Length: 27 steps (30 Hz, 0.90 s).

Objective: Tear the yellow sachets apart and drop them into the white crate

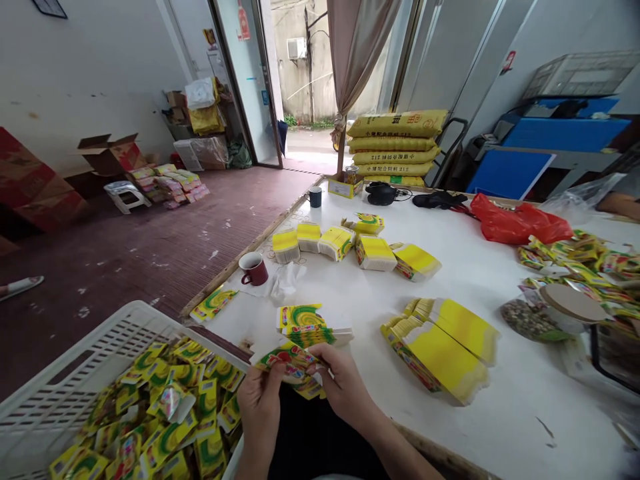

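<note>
Between my two hands, just over the table's near edge, is a yellow and green printed packet box (293, 360). My left hand (263, 393) pinches its left end, thumb on top. My right hand (340, 383) grips the right end, its fingers bent round the edge. Just beyond them on the table lies a fanned stack of flat printed boxes (305, 319). To the right, larger stacks of yellow flat boxes (450, 343) lie side by side. At the lower left, a white plastic basket (135, 317) holds many yellow packets (170, 400).
On the white table (365, 293) stand a maroon mug (254, 269), a dark mug (315, 197) and a lidded jar (545, 313). Several yellow box bundles (375, 253) form a row behind. A red plastic bag (520, 220) and a packet pile (590, 257) lie at right.
</note>
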Each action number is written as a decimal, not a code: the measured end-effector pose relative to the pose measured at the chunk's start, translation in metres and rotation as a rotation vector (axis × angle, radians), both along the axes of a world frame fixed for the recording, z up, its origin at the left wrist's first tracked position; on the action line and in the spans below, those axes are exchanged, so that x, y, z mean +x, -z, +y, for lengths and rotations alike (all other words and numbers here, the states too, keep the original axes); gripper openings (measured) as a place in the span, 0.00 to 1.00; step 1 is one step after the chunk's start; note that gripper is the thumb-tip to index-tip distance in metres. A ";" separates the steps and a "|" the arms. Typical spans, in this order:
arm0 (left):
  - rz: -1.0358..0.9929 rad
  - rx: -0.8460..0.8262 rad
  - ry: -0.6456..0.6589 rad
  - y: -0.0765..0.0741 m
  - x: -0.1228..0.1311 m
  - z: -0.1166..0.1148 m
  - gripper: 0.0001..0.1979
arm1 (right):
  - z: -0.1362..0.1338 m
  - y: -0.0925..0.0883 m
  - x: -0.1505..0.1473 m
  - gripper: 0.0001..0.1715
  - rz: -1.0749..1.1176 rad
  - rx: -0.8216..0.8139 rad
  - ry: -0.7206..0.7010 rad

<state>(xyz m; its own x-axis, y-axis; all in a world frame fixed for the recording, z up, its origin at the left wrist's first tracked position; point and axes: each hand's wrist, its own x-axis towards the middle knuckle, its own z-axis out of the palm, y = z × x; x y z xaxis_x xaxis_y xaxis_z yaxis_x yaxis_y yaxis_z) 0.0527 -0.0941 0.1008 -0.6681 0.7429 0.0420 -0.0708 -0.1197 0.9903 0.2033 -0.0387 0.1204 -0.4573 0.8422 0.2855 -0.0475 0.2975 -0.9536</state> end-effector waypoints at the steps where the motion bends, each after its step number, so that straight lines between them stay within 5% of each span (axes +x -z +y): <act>1: 0.052 -0.040 0.020 -0.003 -0.004 0.000 0.18 | 0.003 -0.001 0.004 0.15 -0.036 0.083 0.030; 3: 0.067 0.002 0.122 -0.012 -0.016 -0.001 0.21 | 0.009 -0.004 0.012 0.19 -0.083 0.235 0.078; 7: 0.137 0.237 0.307 -0.028 -0.047 -0.007 0.44 | 0.017 -0.016 0.025 0.19 -0.262 0.545 0.150; 10: 0.450 -0.012 0.481 -0.032 -0.052 -0.016 0.55 | 0.010 -0.021 0.023 0.17 -0.358 0.704 0.056; 12: 0.627 -0.230 0.544 -0.029 -0.043 -0.019 0.49 | 0.001 -0.017 0.018 0.18 -0.342 0.715 0.005; 17: 0.886 -0.288 0.361 -0.014 -0.013 -0.020 0.33 | -0.007 0.004 0.008 0.39 -0.066 0.233 0.349; 22: 1.038 -0.118 0.489 -0.015 0.004 -0.018 0.32 | -0.005 -0.004 0.004 0.38 0.192 -0.465 -0.111; 24: 1.074 -0.087 0.539 -0.018 0.007 -0.019 0.30 | -0.005 -0.009 0.004 0.40 0.202 -0.570 -0.161; 27: 1.061 -0.115 0.556 -0.020 0.006 -0.018 0.29 | -0.006 -0.011 0.005 0.43 0.172 -0.514 -0.172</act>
